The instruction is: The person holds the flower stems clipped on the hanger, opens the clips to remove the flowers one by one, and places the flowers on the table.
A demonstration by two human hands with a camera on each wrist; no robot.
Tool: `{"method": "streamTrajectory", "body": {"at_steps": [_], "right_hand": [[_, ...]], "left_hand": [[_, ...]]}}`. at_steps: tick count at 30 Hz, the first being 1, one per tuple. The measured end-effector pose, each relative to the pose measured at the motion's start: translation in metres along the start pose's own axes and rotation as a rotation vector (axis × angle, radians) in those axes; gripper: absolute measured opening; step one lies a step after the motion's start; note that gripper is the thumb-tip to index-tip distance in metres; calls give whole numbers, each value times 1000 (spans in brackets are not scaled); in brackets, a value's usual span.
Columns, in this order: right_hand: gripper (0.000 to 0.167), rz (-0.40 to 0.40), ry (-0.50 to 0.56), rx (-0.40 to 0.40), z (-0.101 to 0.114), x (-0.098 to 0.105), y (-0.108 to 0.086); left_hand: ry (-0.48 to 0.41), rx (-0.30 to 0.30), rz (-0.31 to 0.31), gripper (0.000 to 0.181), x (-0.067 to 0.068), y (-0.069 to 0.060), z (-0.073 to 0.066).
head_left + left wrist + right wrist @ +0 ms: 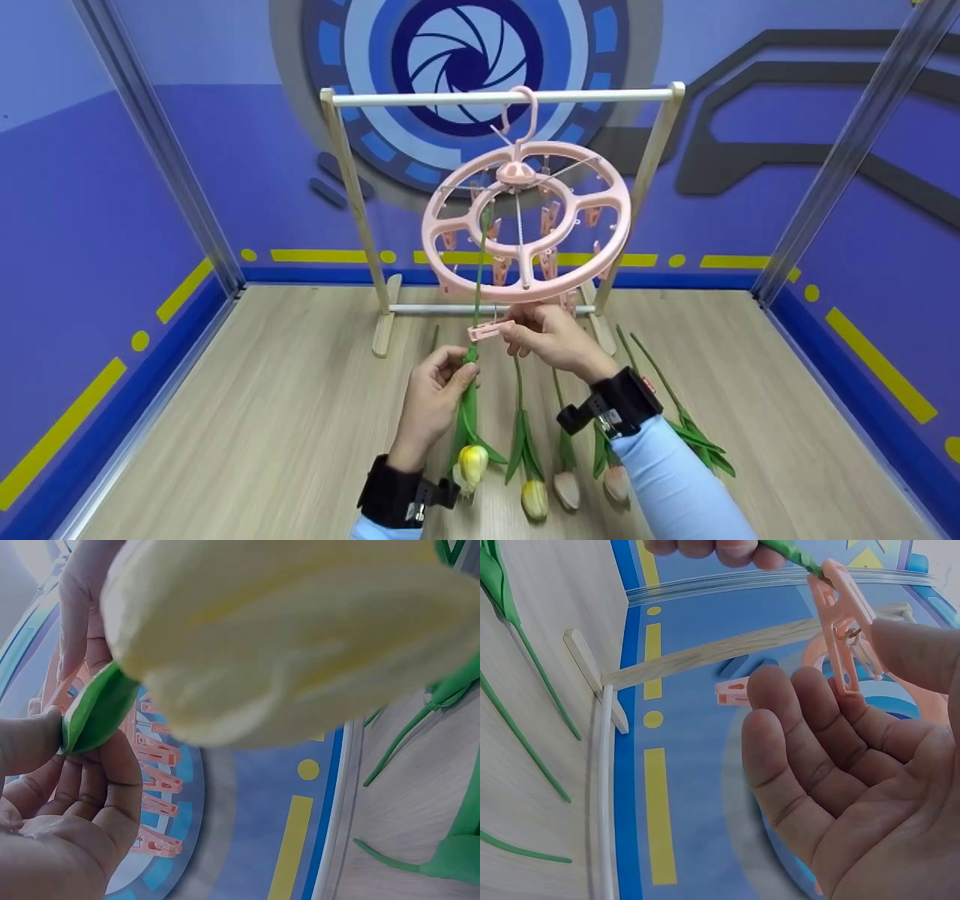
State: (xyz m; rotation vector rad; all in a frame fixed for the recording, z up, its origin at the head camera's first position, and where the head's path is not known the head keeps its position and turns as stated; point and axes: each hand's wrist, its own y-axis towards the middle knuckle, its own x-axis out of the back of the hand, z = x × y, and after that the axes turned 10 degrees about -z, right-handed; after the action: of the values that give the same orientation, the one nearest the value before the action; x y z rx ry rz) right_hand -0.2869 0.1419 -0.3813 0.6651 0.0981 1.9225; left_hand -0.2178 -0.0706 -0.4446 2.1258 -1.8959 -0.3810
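In the head view my left hand (435,401) pinches an artificial yellow tulip (473,463) by its green leaf and stem. Its bloom hangs downward while the stem points up toward the pink round clip hanger (555,288). My right hand (555,341) holds a pink clothespin (491,329) between thumb and fingers, just below the hanger's ring. In the right wrist view the clothespin's (847,630) tip meets the green stem (791,553); whether it clamps the stem I cannot tell. The yellow bloom (285,637) covers much of the left wrist view.
The hanger hooks over the white top bar (420,98) of a wooden-legged rack (349,187). On the wood-grain table (285,420) lie several more tulips, including a yellow one (534,499) and a pale pink one (568,491). Blue patterned panels (202,172) enclose the table.
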Motion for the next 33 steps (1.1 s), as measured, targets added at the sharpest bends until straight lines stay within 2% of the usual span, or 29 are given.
{"method": "streamTrajectory", "body": {"at_steps": [8,15,23,33], "right_hand": [[22,-5,-25,19,0,0,-2],[17,-16,-49,29,1,-1,-1],[18,-22,-40,31,1,-1,-1],[19,-20,-32,13,1,0,-2]], "left_hand": [[-6,-13,-4,16,1,0,0],[-12,-5,-8,16,1,1,0],[2,-2,-10,20,1,1,-1],[7,-2,-17,17,1,1,0]]}}
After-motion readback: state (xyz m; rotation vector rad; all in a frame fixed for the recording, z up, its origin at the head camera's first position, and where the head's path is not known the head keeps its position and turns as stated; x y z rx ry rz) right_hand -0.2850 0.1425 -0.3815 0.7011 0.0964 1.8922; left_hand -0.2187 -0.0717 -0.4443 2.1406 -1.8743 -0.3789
